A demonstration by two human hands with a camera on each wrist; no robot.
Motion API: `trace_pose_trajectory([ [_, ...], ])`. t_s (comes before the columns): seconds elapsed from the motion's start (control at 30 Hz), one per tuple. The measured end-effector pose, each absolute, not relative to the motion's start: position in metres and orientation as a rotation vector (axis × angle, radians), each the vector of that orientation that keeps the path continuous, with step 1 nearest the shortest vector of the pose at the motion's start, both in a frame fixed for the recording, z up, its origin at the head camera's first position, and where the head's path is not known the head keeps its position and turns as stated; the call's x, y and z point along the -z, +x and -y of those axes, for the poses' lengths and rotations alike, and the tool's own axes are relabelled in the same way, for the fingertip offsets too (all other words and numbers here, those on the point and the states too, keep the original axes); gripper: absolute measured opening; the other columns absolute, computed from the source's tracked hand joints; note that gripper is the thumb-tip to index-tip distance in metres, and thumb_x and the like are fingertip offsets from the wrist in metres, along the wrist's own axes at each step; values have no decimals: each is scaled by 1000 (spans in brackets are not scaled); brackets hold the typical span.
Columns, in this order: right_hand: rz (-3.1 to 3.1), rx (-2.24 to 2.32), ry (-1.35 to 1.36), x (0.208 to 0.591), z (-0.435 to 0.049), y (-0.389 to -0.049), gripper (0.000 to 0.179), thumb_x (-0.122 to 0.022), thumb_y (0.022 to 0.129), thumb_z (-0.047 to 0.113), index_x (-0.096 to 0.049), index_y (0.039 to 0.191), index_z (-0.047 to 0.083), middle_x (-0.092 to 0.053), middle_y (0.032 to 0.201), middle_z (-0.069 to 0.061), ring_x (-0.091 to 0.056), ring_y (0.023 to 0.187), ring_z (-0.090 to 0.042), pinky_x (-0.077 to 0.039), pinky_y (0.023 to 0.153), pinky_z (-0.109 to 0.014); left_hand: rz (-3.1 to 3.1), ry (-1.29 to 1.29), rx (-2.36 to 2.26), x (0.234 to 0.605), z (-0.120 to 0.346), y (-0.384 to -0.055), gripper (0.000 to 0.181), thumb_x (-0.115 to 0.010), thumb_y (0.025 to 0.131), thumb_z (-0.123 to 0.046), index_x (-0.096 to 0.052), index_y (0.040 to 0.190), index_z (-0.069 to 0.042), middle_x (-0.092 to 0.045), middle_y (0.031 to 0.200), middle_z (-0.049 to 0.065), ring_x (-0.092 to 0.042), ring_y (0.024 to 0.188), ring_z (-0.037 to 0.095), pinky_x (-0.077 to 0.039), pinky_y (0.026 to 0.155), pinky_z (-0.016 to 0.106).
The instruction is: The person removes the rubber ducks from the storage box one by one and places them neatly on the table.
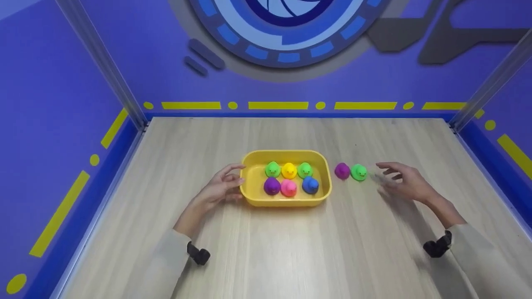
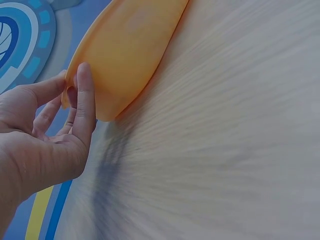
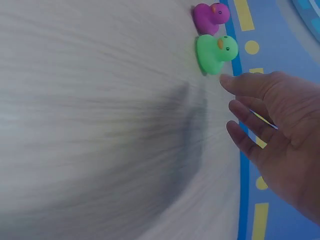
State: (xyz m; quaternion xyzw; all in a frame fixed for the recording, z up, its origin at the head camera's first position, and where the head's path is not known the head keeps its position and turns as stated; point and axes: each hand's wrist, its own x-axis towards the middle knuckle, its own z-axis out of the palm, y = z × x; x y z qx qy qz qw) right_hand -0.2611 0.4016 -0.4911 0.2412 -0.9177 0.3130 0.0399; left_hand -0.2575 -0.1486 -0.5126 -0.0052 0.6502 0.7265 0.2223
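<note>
L hand (image 1: 219, 185) pinching yel tub (image 1: 286, 203) rim w/ 6 ducks (image 1: 289, 171) in, R hand (image 1: 406, 182) empty + relaxed nr loose green duck (image 1: 359, 172).

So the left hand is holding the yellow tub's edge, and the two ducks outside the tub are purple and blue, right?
Not quite: there's no blue duck outside the tub. The head view shows a green duck beside the purple duck. The left hand is holding the edge of the yellow tub, as you said.
</note>
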Motion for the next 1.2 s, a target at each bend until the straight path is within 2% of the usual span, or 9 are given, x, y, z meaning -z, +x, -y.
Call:
trace_pose_trajectory([
  [0.07,2824,-928,769,486,-398,-263,56,-73,85,-10,-58,138,-3,-63,135,-24,-66,110,-38,-58,86,-27,-1797,-19,-2006,512,151,-256,57,-68,98,-10,-45,150,-14,-65,118,11,-68,91,19,-63,78,33],
  [0.13,2832,-906,807,479,-391,-267,57,-73,85,-12,-57,139,-4,-63,136,-25,-65,111,-41,-59,87,-34,-1809,-37,-2007,512,155,-254,57,-67,98,-9,-45,151,-14,-65,116,11,-69,89,18,-63,77,32],
  [0.27,2817,-857,871,464,-375,-277,55,-75,86,-8,-58,138,-3,-64,135,-23,-66,112,-40,-59,87,-48,-1850,-73,-2003,511,161,-251,55,-66,99,-8,-47,150,-15,-65,115,12,-69,86,17,-62,74,32],
  [0.43,2843,-862,878,446,-356,-284,50,-75,89,-2,-61,136,0,-66,132,-21,-66,113,-38,-58,90,-54,-1853,-54,-1991,510,161,-251,55,-66,99,-9,-46,150,-16,-64,114,11,-68,88,17,-63,76,32],
  [0.7,2929,-961,884,432,-317,-303,40,-67,98,6,-61,137,2,-65,134,-21,-63,118,-41,-55,98,-56,-1827,-41,-1999,512,159,-254,55,-64,100,-6,-44,151,-13,-63,107,5,-66,86,15,-63,73,30],
  [0.87,3002,-927,925,423,-285,-314,39,-67,98,8,-61,136,2,-64,135,-19,-62,120,-39,-53,102,-57,-1807,-17,-2007,513,156,-256,57,-66,99,-7,-43,151,-12,-64,107,5,-67,85,15,-63,73,30],
  [1.2,3036,-810,1051,415,-236,-320,37,-66,99,7,-62,136,4,-63,136,-19,-62,119,-36,-54,102,-54,-1779,-5,-2017,512,149,-257,56,-68,98,-8,-46,149,-14,-64,107,4,-70,87,17,-63,78,31],
])
